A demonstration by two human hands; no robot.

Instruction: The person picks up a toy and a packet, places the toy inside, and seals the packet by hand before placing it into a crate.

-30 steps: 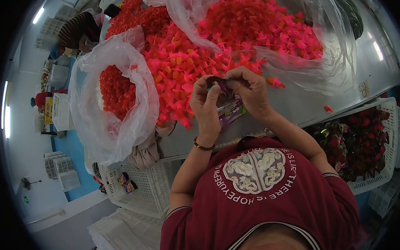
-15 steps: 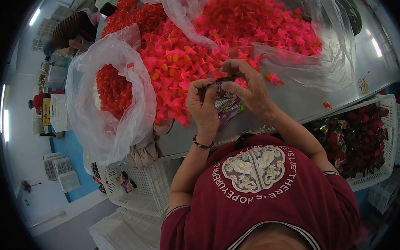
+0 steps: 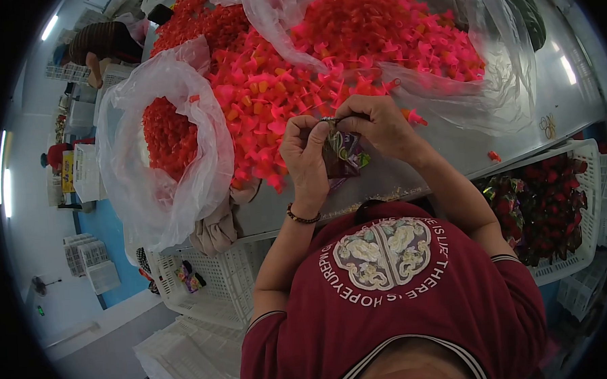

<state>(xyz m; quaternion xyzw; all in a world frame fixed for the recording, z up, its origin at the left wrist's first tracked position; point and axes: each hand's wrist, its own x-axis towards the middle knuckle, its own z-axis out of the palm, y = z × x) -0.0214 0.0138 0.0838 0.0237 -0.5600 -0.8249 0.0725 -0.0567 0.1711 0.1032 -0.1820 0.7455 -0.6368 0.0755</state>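
A small printed plastic packet (image 3: pixel 343 155), purple and dark with green touches, hangs over the table edge area in front of my chest. My left hand (image 3: pixel 305 155), with a beaded bracelet at the wrist, pinches the packet's top edge between thumb and fingers. Opposite it, my right hand (image 3: pixel 381 126) has thumb and fingertips pressed together at the same top edge. The packet's contents are hidden. Just beyond my fingers lies a big heap of pink and red plastic pieces (image 3: pixel 259 103), some with orange parts.
A clear plastic bag of red pieces (image 3: pixel 120 96) stands at the left. Another clear bag (image 3: pixel 509 79) lies behind right on the metal table (image 3: pixel 451 157). White crates (image 3: pixel 592 211) flank me, the right one holding dark red wrapped items. A person (image 3: pixel 104 46) bends at far left.
My right hand's fingers, raised and spread before, have closed at the packet's top edge. The packet now hangs more upright between both hands. The person at far left has shifted posture.
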